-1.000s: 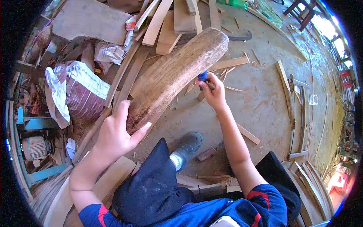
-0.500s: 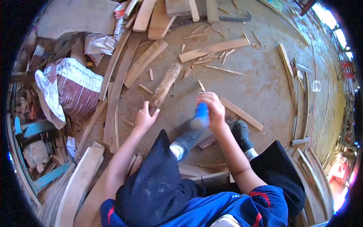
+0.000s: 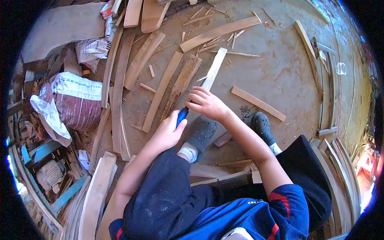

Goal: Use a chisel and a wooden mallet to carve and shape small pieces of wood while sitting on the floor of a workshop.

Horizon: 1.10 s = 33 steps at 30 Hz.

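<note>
A long flat-bladed tool [image 3: 216, 65] with a blue handle points away from me, its bright blade slanting up to the right. My left hand [image 3: 167, 131] is wrapped round the handle. My right hand [image 3: 207, 104] has its fingers bent over the base of the blade, just ahead of the handle; its palm side is hidden. A thin wood sliver [image 3: 202, 78] shows beside the blade near these fingers. Left of the blade, a rough brown bark-edged wood piece [image 3: 182, 86] lies on the floor. Alongside it lies a pale wood strip [image 3: 162, 92].
Several planks [image 3: 220, 33] and splinters lie on the concrete floor ahead. A short board [image 3: 258, 104] rests near my right shoe [image 3: 262, 126]. Stacked boards and a brown-and-white sack [image 3: 78, 100] stand to the left. A wooden frame [image 3: 330, 90] lies at the right.
My left hand has let go of the bark-edged piece and taken the blue handle. My right hand has moved from the handle to the blade's base. A pale strip now shows on the floor.
</note>
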### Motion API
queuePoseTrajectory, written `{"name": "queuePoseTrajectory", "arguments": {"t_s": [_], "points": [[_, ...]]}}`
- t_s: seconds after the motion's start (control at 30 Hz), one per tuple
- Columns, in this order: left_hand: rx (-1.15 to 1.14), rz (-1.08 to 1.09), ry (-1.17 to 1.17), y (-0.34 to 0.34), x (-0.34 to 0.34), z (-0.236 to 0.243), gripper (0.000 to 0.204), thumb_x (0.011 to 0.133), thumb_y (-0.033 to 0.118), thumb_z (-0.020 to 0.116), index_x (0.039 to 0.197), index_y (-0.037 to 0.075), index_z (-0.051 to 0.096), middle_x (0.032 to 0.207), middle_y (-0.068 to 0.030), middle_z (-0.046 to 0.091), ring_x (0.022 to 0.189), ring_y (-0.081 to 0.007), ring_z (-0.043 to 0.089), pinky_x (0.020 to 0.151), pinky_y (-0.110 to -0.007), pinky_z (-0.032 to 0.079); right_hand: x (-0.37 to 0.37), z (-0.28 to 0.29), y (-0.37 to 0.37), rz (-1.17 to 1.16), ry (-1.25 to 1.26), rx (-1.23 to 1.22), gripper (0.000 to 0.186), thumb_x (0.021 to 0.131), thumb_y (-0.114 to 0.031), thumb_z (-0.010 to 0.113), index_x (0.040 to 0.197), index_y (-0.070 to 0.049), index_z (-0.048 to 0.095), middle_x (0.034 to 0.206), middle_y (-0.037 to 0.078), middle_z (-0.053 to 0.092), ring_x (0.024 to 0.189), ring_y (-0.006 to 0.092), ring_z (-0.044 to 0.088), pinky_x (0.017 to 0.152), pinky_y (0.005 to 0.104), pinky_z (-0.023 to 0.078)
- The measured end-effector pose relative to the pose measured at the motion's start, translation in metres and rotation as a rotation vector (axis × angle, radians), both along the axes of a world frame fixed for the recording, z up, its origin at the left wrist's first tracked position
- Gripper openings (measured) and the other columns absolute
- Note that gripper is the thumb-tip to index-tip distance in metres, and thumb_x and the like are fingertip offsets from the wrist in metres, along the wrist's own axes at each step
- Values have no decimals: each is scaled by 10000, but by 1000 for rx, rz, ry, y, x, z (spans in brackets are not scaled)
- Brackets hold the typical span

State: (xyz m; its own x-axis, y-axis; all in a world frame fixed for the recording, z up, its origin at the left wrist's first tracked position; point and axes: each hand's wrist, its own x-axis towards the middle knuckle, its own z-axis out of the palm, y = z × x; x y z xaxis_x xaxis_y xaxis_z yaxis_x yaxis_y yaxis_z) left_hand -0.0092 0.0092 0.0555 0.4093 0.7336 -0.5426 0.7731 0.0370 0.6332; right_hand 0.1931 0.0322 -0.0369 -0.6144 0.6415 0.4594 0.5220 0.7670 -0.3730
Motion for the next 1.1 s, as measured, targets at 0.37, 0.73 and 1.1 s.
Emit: {"name": "queuePoseTrajectory", "arguments": {"t_s": [0.37,0.73,1.1], "points": [[253,3,151,-18,14,-74,302,929,342,500,938,42,466,723,-176,616,519,-394,575,483,-457,463,11,-41,-34,-310,233,0,214,633,-179,715,782,-85,593,966,74,568,984,263,585,924,419,479],[-590,461,-139,12,4,-45,320,943,400,478,909,82,471,622,37,424,423,-53,388,354,-233,327,59,-82,-72,-375,156,-271,151,717,-26,635,863,-56,620,1023,95,617,1094,275,575,915,356,492],[311,-8,65,41,5,-41,300,835,234,620,999,-15,589,834,-227,621,815,-394,609,741,-433,474,30,-71,-46,-922,123,-764,439,757,-140,674,1172,-97,537,822,135,628,812,307,610,705,392,493]]}}
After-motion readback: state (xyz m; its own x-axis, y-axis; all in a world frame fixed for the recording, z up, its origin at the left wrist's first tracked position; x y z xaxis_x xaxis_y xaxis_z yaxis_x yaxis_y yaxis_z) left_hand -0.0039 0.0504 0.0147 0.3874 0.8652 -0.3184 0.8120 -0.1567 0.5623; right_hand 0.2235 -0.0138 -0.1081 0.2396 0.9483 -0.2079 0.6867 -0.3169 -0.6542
